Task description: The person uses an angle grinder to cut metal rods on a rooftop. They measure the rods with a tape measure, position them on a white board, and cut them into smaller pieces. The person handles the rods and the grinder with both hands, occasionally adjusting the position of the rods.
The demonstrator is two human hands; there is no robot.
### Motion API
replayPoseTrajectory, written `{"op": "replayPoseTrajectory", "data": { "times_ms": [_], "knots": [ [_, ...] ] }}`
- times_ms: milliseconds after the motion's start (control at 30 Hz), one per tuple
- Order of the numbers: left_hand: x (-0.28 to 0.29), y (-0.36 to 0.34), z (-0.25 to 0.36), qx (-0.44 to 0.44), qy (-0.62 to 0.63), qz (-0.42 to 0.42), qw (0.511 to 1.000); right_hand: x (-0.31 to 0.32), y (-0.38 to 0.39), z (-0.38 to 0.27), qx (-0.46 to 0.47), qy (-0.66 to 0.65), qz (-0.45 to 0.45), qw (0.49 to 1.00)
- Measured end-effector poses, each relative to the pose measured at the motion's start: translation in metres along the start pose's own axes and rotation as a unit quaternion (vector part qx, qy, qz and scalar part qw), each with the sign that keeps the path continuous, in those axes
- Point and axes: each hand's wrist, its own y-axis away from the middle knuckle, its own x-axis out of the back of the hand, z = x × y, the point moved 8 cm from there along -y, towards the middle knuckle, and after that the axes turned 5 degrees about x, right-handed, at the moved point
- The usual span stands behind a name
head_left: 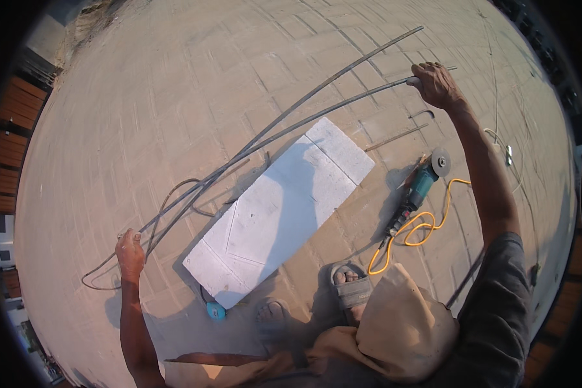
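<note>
Two long metal rods cross each other in front of me. My right hand (436, 85), at the far right, is closed round the lower rod (333, 108) close to its end. The other rod (362, 59) runs above it and its far end is free. My left hand (130, 253), low on the left, is closed at the near end of the rods; whether it grips one or both I cannot tell. Below the rods lies a white rectangular block (271, 210) with straight lines scored across its top. Part of it is in my shadow.
A green angle grinder (421, 185) with a round disc lies right of the block, its yellow cord (425, 226) looped beside it. A teal tape measure (216, 311) sits at the block's near corner. Thin rod pieces (396, 138) lie on the paved ground. My sandalled foot (351, 284) is near the block.
</note>
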Motion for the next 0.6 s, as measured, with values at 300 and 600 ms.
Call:
{"op": "replayPoseTrajectory", "data": {
  "times_ms": [300,600],
  "knots": [
    [-0.037,-0.011,-0.032,0.07,-0.047,-0.218,0.972,-0.063,0.001,-0.048,0.046,-0.068,-0.12,0.989],
    [-0.036,0.063,-0.1,0.077,-0.052,-0.235,0.968,-0.095,0.003,-0.12,0.042,-0.089,-0.186,0.978]
  ]
}}
